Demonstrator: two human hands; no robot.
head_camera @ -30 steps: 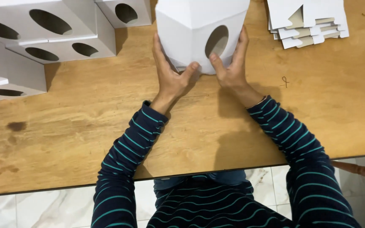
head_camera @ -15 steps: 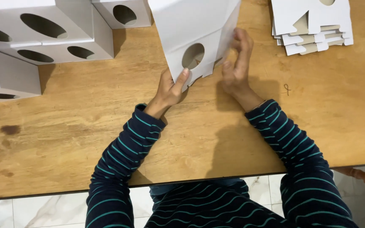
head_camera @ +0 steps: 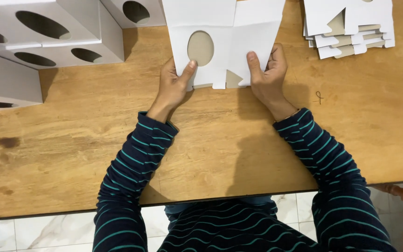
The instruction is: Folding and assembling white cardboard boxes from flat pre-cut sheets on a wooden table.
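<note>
While you work at the broad wooden table [head_camera: 71,154], the assembled white cardboard boxes with oval holes [head_camera: 47,37] stand at the far left and the stack of flat white die-cut cardboard blanks [head_camera: 350,23] lies at the far right, both well apart from your hands. Between them, at the far middle, sits the flat white cardboard box blank with an oval cut-out [head_camera: 225,42], resting on the table and running out of view at the far edge. It looks light and thin, stiff enough to hold a crease but easy to bend or dent, so you do best gripping it near its edges, clear of the hole and the small tabs. Your left hand [head_camera: 173,86] pinches the near left corner, thumb on top just below the oval. Your right hand [head_camera: 267,77] pinches the near right corner likewise, fingers curled behind.
</note>
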